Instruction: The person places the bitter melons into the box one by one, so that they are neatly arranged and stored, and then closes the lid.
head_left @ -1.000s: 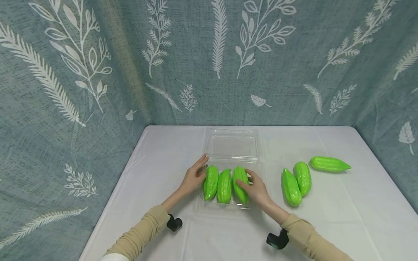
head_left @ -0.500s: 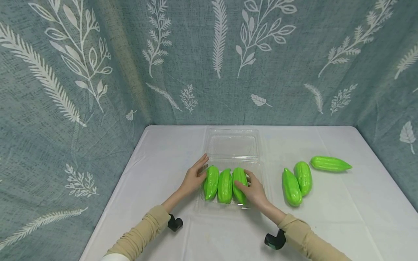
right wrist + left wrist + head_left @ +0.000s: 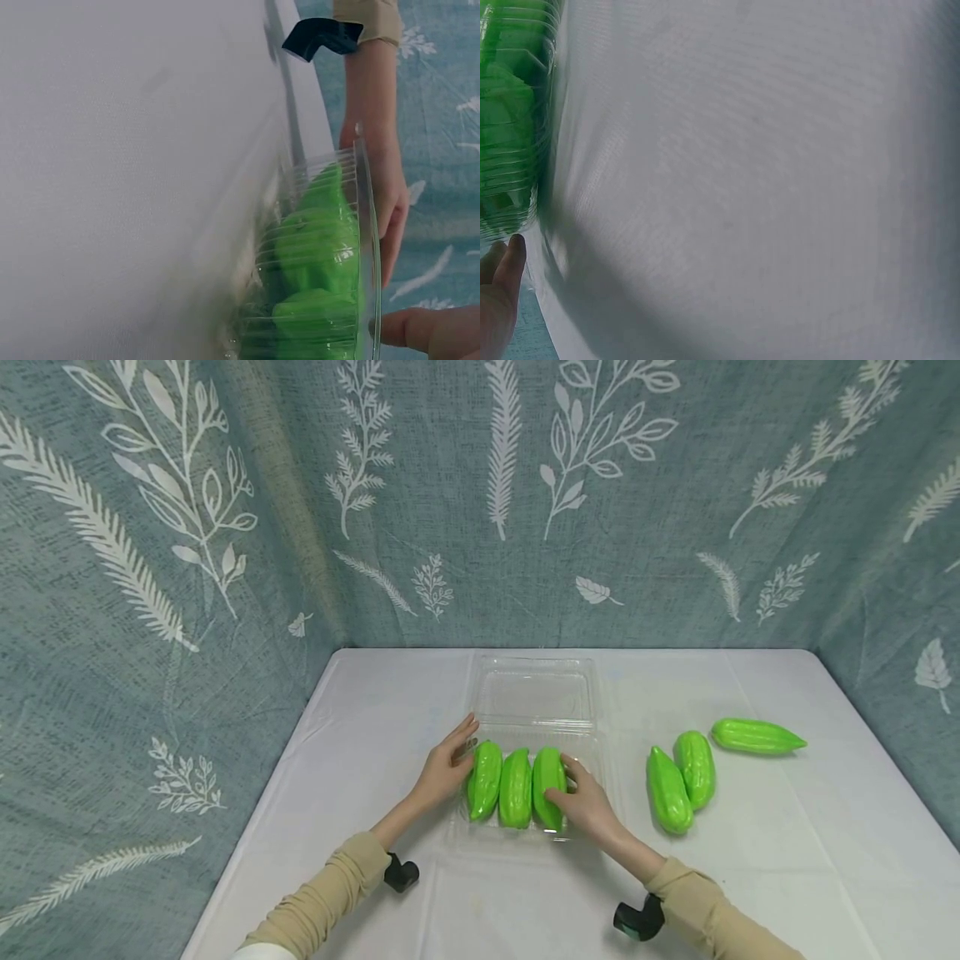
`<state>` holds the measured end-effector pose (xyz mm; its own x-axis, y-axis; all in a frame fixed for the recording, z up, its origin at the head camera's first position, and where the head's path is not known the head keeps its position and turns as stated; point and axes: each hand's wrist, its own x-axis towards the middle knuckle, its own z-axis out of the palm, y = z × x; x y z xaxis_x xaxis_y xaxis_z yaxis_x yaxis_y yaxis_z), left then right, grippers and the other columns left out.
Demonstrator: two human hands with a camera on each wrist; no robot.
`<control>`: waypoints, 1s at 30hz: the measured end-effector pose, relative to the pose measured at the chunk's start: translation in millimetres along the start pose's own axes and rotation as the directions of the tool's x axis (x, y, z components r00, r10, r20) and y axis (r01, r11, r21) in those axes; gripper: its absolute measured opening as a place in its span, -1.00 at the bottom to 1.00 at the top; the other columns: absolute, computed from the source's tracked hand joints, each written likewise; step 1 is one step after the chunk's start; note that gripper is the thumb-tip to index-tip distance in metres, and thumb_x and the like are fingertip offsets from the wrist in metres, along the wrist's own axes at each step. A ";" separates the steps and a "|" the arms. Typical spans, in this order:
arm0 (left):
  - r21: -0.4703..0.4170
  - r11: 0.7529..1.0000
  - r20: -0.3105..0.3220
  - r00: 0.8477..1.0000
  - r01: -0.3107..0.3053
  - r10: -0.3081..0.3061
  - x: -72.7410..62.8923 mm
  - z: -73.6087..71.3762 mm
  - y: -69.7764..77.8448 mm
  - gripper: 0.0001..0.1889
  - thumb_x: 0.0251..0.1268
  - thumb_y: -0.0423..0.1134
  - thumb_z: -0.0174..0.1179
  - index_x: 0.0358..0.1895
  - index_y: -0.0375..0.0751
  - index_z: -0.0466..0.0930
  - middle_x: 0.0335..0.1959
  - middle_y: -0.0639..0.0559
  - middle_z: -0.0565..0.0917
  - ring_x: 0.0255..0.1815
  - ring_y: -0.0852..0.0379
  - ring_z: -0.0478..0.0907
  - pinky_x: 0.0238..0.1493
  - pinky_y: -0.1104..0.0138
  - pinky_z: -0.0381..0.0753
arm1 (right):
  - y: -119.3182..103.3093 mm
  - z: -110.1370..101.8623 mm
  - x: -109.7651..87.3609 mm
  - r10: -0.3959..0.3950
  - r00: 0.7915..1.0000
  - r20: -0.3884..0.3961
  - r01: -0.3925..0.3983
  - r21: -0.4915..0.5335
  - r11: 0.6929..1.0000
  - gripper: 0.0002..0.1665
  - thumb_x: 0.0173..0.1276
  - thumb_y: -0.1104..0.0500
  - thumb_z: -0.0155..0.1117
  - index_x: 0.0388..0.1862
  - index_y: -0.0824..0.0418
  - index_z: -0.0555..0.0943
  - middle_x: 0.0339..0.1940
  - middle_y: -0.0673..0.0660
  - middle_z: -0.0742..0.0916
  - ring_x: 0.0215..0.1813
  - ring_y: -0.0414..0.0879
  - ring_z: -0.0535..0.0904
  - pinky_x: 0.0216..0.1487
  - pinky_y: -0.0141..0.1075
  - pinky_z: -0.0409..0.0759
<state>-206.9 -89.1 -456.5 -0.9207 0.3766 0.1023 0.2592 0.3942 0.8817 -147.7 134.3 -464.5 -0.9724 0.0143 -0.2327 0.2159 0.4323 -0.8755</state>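
Note:
A clear plastic clamshell box (image 3: pixel 592 833) holds three glossy green ridged toy vegetables in a row. At its left side my left hand (image 3: pixel 442 770) rests with fairly straight fingers, beside the left toy vegetable (image 3: pixel 484 781). The middle toy vegetable (image 3: pixel 515 787) lies untouched. My right hand (image 3: pixel 588 800) pinches the right toy vegetable (image 3: pixel 549 777), thumb on its near part and fingers along its right side. The left wrist view shows fingertips (image 3: pixel 516 244) by the box's corner. In the right wrist view, a thumb (image 3: pixel 401 328) is at the rim.
The box's lid (image 3: pixel 536 693) lies folded back behind it. To the right on the white-covered table (image 3: pixel 750 852) lie three more green toy vegetables, two side by side (image 3: pixel 670 790) and one crosswise (image 3: pixel 757 737). A patterned blue-green curtain (image 3: pixel 465 577) stands behind.
My right hand has shifted slightly left and the right toy vegetable has come closer to the middle one, standing straighter. My left hand stays in place.

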 end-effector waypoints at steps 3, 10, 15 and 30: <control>0.003 1.000 -0.007 1.000 0.002 -0.002 0.4 0.6 -1.0 -0.45 0.28 -0.55 -0.02 0.36 -0.47 0.19 0.49 -0.31 0.07 0.42 -0.24 0.22 0.38 0.10 0.36 | 0.3 -0.6 0.2 -0.014 1.000 0.001 0.014 -0.007 1.000 -0.20 0.21 0.31 0.15 0.43 0.42 0.14 0.35 0.51 0.36 0.27 0.42 0.39 0.23 0.07 0.56; 0.004 1.000 -0.051 0.999 -0.016 0.016 6.4 8.1 -26.7 -0.44 0.26 -0.56 0.00 0.36 -0.44 0.22 0.49 -0.26 0.11 0.42 -0.22 0.22 0.37 0.07 0.37 | 1.7 0.1 -0.7 -0.041 0.999 0.010 0.041 -0.024 0.999 -0.22 0.23 0.35 0.17 0.42 0.43 0.15 0.37 0.50 0.32 0.25 0.42 0.41 0.19 0.02 0.59; -0.005 1.000 -0.045 0.999 -0.025 0.025 9.7 9.2 -41.2 -0.44 0.28 -0.52 0.02 0.38 -0.36 0.22 0.51 -0.17 0.10 0.43 -0.16 0.23 0.38 0.14 0.38 | 4.0 1.5 0.3 -0.072 0.997 0.013 0.073 -0.048 0.996 -0.23 0.26 0.35 0.19 0.42 0.42 0.15 0.38 0.51 0.31 0.22 0.42 0.43 0.15 0.01 0.62; -0.033 0.999 -0.028 0.999 -0.023 0.022 2.8 4.1 -11.8 -0.46 0.27 -0.56 -0.01 0.35 -0.47 0.22 0.49 -0.30 0.09 0.37 -0.28 0.28 0.37 0.05 0.37 | 3.2 2.9 -2.5 -0.141 0.990 -0.011 0.140 -0.071 0.988 -0.19 0.22 0.31 0.28 0.38 0.50 0.16 0.31 0.56 0.37 0.16 0.40 0.51 0.07 -0.04 0.68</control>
<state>-211.4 -89.3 -468.5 -0.9226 0.3616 0.1344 0.2703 0.3574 0.8940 -144.3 133.1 -467.9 -0.9941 -0.0365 -0.1019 0.0708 0.4934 -0.8669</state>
